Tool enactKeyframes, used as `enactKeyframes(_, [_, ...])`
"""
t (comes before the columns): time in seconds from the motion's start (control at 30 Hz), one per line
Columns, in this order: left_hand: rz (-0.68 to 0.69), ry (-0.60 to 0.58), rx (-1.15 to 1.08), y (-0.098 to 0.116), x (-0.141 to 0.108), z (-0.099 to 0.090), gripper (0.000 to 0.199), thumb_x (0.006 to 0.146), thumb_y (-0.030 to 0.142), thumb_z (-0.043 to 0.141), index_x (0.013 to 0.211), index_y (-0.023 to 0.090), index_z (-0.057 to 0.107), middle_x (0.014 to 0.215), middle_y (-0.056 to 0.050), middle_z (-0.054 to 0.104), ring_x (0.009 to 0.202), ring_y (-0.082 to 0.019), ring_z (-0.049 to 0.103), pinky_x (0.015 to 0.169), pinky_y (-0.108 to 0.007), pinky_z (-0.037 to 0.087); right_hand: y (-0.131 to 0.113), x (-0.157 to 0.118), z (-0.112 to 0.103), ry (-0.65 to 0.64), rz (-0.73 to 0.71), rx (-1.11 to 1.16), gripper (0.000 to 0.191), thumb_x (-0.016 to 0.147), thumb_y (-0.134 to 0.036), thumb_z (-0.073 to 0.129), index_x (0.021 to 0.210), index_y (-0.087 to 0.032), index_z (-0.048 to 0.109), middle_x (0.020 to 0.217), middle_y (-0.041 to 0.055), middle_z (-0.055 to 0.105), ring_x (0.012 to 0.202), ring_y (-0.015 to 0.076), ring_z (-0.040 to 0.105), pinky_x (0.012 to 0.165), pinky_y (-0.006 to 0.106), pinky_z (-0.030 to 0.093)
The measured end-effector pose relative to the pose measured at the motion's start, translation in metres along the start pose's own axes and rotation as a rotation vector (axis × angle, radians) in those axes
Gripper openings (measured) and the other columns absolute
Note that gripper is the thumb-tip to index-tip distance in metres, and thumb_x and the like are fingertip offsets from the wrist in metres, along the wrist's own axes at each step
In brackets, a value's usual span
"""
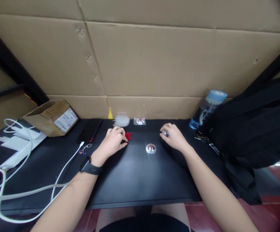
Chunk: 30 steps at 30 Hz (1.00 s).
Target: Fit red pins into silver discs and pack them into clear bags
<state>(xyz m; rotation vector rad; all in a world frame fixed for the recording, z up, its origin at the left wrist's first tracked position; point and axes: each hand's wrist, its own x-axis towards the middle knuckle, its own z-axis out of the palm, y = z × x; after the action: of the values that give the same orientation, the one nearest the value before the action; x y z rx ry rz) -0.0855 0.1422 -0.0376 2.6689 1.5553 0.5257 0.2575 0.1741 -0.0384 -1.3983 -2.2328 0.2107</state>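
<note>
I'm holding the left hand [115,140] half curled beside the red pieces [128,136] and cupping the right hand [173,137] over a silvery piece [165,133]; whether either is gripping, I cannot tell. A red-centred metal disc [151,148] is lying between them, touching neither.

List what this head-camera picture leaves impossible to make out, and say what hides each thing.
All in the head view:
Red pieces: how many; the left hand partly covers them.
Shiny piece at the right hand: its full shape; the hand covers part.
Label on the cardboard box: its wording; too small and blurred.
Black bag: its full extent; the right edge cuts it off.
</note>
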Motion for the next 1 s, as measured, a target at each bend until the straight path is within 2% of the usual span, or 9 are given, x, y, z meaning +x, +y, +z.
enactKeyframes(0.1, [0.001, -0.005, 0.009, 0.002, 0.000, 0.001, 0.005, 0.085, 0.029, 0.075, 0.086, 0.029, 0.080, 0.101, -0.005, 0.063, 0.109, -0.026, 0.051, 0.089, -0.039, 0.034, 0.012, 0.001, 0.000, -0.025, 0.086, -0.097, 0.018, 0.090, -0.029, 0.063, 0.105, -0.023, 0.070, 0.115, 0.0104, 0.067, 0.102, 0.0291, 0.059, 0.090, 0.043, 0.048])
enactKeyframes(0.23, [-0.010, -0.011, 0.047, 0.000, -0.001, -0.001, 0.005, 0.085, 0.028, 0.074, 0.084, 0.028, 0.079, 0.102, -0.005, 0.064, 0.109, -0.027, 0.051, 0.087, -0.039, 0.035, 0.016, 0.002, 0.000, -0.077, 0.158, -0.163, 0.021, 0.091, -0.031, 0.062, 0.109, -0.024, 0.070, 0.116, 0.0111, 0.068, 0.103, 0.0305, 0.060, 0.084, 0.040, 0.046])
enactKeyframes(0.43, [-0.037, -0.061, 0.072, -0.003, 0.000, -0.005, 0.005, 0.085, 0.030, 0.076, 0.087, 0.029, 0.080, 0.104, -0.005, 0.065, 0.110, -0.028, 0.051, 0.085, -0.038, 0.034, 0.013, 0.002, -0.003, -0.148, 0.189, -0.184, 0.019, 0.090, -0.028, 0.063, 0.107, -0.025, 0.071, 0.111, 0.0074, 0.071, 0.099, 0.0259, 0.062, 0.081, 0.034, 0.044])
enactKeyframes(0.57, [-0.043, -0.082, 0.056, -0.006, 0.000, -0.003, 0.003, 0.084, 0.029, 0.077, 0.083, 0.027, 0.079, 0.105, -0.005, 0.065, 0.112, -0.028, 0.051, 0.087, -0.039, 0.034, 0.014, 0.002, -0.003, -0.150, 0.198, -0.187, 0.019, 0.091, -0.029, 0.064, 0.109, -0.026, 0.071, 0.111, 0.0066, 0.071, 0.101, 0.0258, 0.062, 0.082, 0.033, 0.044])
enactKeyframes(0.77, [-0.033, -0.075, 0.043, -0.007, 0.000, -0.002, 0.010, 0.084, 0.027, 0.076, 0.093, 0.029, 0.079, 0.105, -0.005, 0.065, 0.110, -0.028, 0.052, 0.085, -0.038, 0.034, 0.015, 0.002, -0.003, -0.133, 0.210, -0.146, 0.018, 0.089, -0.025, 0.066, 0.106, -0.028, 0.071, 0.110, 0.0047, 0.072, 0.103, 0.0249, 0.063, 0.081, 0.032, 0.044])
enactKeyframes(0.93, [-0.025, -0.107, -0.005, -0.004, 0.000, -0.001, 0.004, 0.085, 0.026, 0.076, 0.081, 0.028, 0.078, 0.104, -0.004, 0.065, 0.109, -0.027, 0.052, 0.085, -0.037, 0.033, 0.014, 0.001, -0.006, -0.093, 0.211, -0.108, 0.019, 0.087, -0.024, 0.069, 0.106, -0.028, 0.070, 0.109, 0.0045, 0.072, 0.103, 0.0245, 0.063, 0.083, 0.033, 0.045])
enactKeyframes(1.0, [-0.023, -0.115, -0.034, -0.003, -0.001, 0.000, 0.001, 0.084, 0.026, 0.078, 0.084, 0.027, 0.077, 0.104, -0.003, 0.065, 0.109, -0.027, 0.052, 0.086, -0.037, 0.033, 0.013, 0.001, -0.007, -0.077, 0.209, -0.094, 0.020, 0.086, -0.023, 0.069, 0.106, -0.028, 0.070, 0.109, 0.0044, 0.072, 0.102, 0.0243, 0.063, 0.083, 0.033, 0.045])
